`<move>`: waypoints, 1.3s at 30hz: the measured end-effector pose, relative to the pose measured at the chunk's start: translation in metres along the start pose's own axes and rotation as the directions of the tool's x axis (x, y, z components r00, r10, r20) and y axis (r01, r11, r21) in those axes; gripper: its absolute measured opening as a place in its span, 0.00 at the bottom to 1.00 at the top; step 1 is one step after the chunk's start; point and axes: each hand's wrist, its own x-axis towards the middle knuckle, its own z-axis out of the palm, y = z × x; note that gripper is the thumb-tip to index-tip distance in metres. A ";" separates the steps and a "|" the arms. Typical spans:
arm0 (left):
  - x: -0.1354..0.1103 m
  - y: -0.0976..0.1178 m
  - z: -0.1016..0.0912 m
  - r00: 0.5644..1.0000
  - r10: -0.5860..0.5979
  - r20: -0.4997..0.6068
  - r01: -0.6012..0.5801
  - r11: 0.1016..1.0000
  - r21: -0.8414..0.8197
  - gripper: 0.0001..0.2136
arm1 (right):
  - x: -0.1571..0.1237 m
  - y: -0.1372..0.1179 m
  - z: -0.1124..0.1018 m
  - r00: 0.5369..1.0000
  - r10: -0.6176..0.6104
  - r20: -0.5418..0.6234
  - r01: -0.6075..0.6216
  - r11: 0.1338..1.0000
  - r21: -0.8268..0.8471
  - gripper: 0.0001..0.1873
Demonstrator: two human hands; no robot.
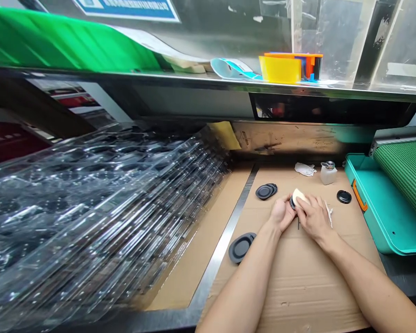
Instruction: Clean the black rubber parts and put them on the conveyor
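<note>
Over the cardboard sheet (298,282), my left hand (281,213) is closed around a small dark round part (291,202), mostly hidden by the fingers. My right hand (314,215) pinches a cream-white folded pad (299,195) against that part. Left of my hands lie overlapping dark grey round parts (264,191). Nearer, beside my left forearm, are more grey round parts (241,249), partly covered by the arm. A black round lid-like piece (344,197) rests to the right. A bit of white material (329,213) shows behind my right hand.
Stacked clear plastic trays (131,222) fill the left side. A small white bottle with a metal top (328,174) and a crumpled white cloth (305,169) stand at the back. At right are a teal bin (398,231) and a green belt (407,173). A metal shelf (194,81) crosses above.
</note>
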 end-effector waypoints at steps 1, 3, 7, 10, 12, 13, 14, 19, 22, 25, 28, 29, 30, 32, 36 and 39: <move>0.001 -0.001 0.000 1.000 -0.031 0.002 0.031 1.000 -0.004 0.14 | 0.002 -0.001 0.001 1.000 0.022 -0.014 -0.023 1.000 -0.021 0.20; 0.003 -0.002 -0.001 0.999 -0.040 -0.004 0.040 0.999 -0.014 0.12 | 0.002 -0.004 0.002 0.997 0.056 -0.045 -0.058 0.998 -0.035 0.21; 0.003 -0.004 -0.004 1.000 -0.015 -0.001 0.015 0.999 -0.028 0.11 | -0.003 -0.007 0.002 1.000 -0.010 -0.030 0.009 0.999 -0.032 0.20; 0.003 -0.004 -0.005 1.000 0.013 -0.016 -0.014 1.000 -0.019 0.10 | -0.003 -0.009 0.002 0.997 0.062 -0.054 -0.064 0.997 -0.043 0.20; 0.003 -0.004 -0.006 1.000 0.011 -0.020 -0.011 1.000 -0.008 0.10 | -0.002 -0.010 0.002 0.997 0.056 -0.045 -0.058 0.997 -0.048 0.20; 0.003 -0.004 -0.006 1.000 0.009 -0.017 -0.009 1.000 -0.001 0.11 | -0.002 -0.010 0.002 0.999 0.023 -0.031 -0.024 0.999 -0.045 0.20; 0.003 -0.004 -0.007 1.000 0.011 -0.018 -0.011 1.000 0.008 0.11 | -0.002 -0.010 0.002 1.000 -0.001 -0.019 0.000 0.999 -0.041 0.20; 0.003 -0.006 -0.006 0.998 0.053 -0.036 -0.052 0.998 0.034 0.12 | -0.002 -0.006 0.001 0.996 0.072 -0.045 -0.074 0.996 -0.049 0.20; 0.003 -0.007 -0.005 0.998 0.047 -0.038 -0.047 0.999 0.026 0.12 | -0.003 -0.004 0.001 1.000 -0.012 -0.017 0.011 0.998 -0.058 0.20; 0.003 -0.006 -0.005 0.997 0.045 -0.057 -0.043 0.998 0.036 0.12 | -0.004 -0.004 0.001 0.999 0.041 -0.031 -0.044 0.996 -0.077 0.21; 0.003 -0.004 -0.006 0.998 0.019 -0.061 -0.017 0.999 0.029 0.10 | -0.005 -0.006 0.000 0.999 -0.047 0.014 0.048 0.995 -0.085 0.20; 0.003 -0.004 -0.006 0.998 0.008 -0.065 -0.006 1.000 0.031 0.10 | -0.005 -0.007 0.000 0.999 -0.047 0.021 0.049 0.995 -0.087 0.20; 0.003 -0.003 -0.006 0.997 -0.003 -0.072 0.006 0.999 0.033 0.10 | -0.006 -0.008 -0.001 1.000 -0.021 0.017 0.023 0.996 -0.091 0.20; 0.002 -0.001 -0.006 0.995 -0.039 -0.087 0.042 0.998 0.038 0.10 | -0.008 -0.011 -0.002 1.000 0.009 0.014 -0.008 0.995 -0.097 0.21; -0.003 0.003 -0.002 0.991 -0.124 -0.041 0.125 0.992 0.031 0.13 | -0.012 -0.016 -0.003 0.997 -0.065 0.035 0.068 0.993 -0.097 0.21; -0.008 0.003 -0.001 0.984 -0.142 0.107 0.142 0.990 0.009 0.15 | -0.007 -0.014 0.000 0.999 0.003 -0.033 -0.005 0.997 -0.073 0.21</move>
